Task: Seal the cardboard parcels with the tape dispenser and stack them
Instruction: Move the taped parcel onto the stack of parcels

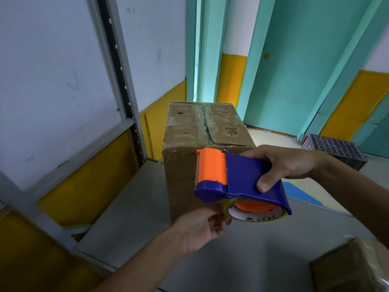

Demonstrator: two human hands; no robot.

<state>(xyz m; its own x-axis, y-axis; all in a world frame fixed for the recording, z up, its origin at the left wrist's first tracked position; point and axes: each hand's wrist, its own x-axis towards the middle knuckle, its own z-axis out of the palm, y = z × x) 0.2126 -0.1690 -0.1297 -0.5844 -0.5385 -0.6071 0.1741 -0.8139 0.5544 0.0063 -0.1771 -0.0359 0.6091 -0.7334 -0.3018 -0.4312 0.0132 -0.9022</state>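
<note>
One grey desk (130, 218), smooth and matte. Box (183, 175) stands on it: brown cardboard, top seam under wrinkled glossy film. Second box (353, 268) nearer, to its right. Dispenser (242, 178), hard blue-and-orange plastic with a toothed blade, held before the box's front by right grip (288, 163), wrapped round the shell. Left grip (202, 230) below pinches the tape (252, 218) edge. Advice: free the end, lead it past the teeth flat, uncreased.

second box (353, 268) cut by corner, tape roll (259, 216) half hidden
</note>
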